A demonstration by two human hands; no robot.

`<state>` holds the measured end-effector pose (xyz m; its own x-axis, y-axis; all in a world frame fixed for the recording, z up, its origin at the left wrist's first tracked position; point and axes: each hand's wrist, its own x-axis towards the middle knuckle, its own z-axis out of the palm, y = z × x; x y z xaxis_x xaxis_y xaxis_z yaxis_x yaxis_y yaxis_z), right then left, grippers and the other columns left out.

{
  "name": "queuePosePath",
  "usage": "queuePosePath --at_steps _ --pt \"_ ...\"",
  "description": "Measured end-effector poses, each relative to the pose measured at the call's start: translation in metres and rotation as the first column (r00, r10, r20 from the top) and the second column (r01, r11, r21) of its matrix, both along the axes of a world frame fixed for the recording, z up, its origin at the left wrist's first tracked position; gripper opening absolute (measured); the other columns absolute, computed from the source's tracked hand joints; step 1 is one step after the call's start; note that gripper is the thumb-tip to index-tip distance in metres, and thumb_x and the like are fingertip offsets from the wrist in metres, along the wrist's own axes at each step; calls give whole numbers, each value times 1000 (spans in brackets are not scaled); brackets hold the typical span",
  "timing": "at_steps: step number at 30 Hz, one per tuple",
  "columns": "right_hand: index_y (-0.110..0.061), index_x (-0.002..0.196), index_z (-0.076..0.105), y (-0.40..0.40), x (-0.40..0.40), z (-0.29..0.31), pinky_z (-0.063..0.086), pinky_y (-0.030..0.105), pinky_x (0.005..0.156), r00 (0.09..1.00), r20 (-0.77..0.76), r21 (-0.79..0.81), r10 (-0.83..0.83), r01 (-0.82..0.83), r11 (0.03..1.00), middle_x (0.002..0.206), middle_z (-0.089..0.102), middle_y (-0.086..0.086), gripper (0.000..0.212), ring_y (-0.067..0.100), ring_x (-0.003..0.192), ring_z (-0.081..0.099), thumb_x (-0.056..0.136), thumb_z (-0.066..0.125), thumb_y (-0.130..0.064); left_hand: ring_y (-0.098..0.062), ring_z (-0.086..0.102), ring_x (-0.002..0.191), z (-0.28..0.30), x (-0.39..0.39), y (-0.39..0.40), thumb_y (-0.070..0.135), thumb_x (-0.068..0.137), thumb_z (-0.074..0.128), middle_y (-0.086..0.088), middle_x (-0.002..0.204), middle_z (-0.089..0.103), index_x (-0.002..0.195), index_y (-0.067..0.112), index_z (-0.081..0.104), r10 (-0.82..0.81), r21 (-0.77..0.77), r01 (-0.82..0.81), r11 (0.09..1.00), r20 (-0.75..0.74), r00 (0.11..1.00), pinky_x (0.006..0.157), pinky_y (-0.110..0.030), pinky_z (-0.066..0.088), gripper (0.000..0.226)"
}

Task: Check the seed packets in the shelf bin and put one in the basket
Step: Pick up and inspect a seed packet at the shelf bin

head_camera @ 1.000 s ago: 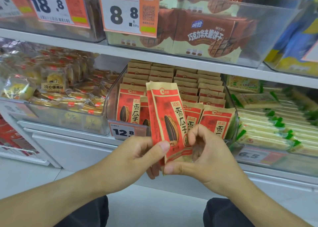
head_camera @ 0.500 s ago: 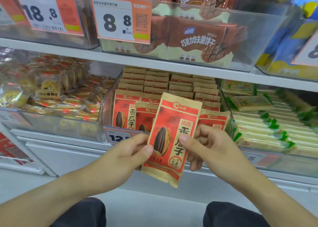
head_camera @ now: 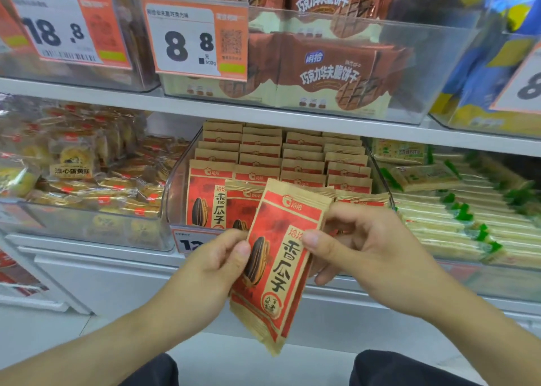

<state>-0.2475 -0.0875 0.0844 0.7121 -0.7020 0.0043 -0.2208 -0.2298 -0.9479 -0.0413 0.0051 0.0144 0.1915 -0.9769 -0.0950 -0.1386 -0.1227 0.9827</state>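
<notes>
White shop shelving is filling the frame. A white shelf is running across the upper part, carrying clear bins with orange-and-white price tags — one reading 18.8 at the upper left, one reading 8.8 beside it. Behind the second tag, brown biscuit packs are standing in a clear bin. Blue and yellow packs are showing at the upper right. On the lower shelf, yellow cakes in clear wrappers are lying at the left, and pale bars with green ends are stacked at the right. A pale floor is showing along the bottom.

In the middle, the clear shelf bin is holding rows of red-and-tan seed packets standing upright. In front of it, one seed packet is hanging tilted, its top leaning right. The left hand is pinching its left edge, thumb on the front; the right hand is pinching its right edge — the fingers of both are curled behind it.

Compared with half a second ago, the packet is sitting slightly lower and both thumbs are gripping nearer its middle, while the view has drawn closer to the shelf. A second ago the packet was turned nearly edge-on; now its printed front is facing the camera.
</notes>
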Motion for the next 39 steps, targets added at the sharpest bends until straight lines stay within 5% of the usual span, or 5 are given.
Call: queuePosePath --at_steps 8,14,29,34,39 --pt "-17 87 72 6 10 -36 54 41 53 998 -62 -387 -26 0 922 71 69 -5 7 12 54 63 90 72 -23 13 59 113 13 -33 -8 3 101 52 39 115 63 113 64 54 -12 -166 40 985 161 987 87 -4 44 62" --pt "-34 88 74 2 -3 -46 63 38 68 993 38 -163 110 -102 981 80 77 -6 16 16 72 76 75 84 -34 -1 62 119 3 -31 -13 56 95 56 19 122 69 130 45 58 -245 -64 245 967 13 969 104 -28 49 37" --pt "-22 92 78 -12 -20 -47 64 49 70 992 103 83 76 -85 993 86 78 11 27 29 74 77 68 84 -30 -14 69 111 -5 -35 -22 45 97 45 8 118 73 123 45 66 -308 -89 300 950 -99 946 87 -33 59 33" --pt "-34 137 55 -11 -24 -47 63 50 72 988 32 49 148 -149 988 108 67 3 82 25 96 72 66 95 -23 -11 71 98 1 -36 -19 57 88 48 7 103 76 110 46 73 -219 -114 203 973 -158 963 78 -29 58 35" --pt "-56 146 36 -13 -12 -60 63 49 73 979 -95 97 183 -173 980 116 60 -7 104 21 98 67 55 82 -79 -22 74 93 13 -41 -17 52 92 47 -8 99 77 101 31 78 -47 -175 20 984 -152 987 76 -37 60 38"
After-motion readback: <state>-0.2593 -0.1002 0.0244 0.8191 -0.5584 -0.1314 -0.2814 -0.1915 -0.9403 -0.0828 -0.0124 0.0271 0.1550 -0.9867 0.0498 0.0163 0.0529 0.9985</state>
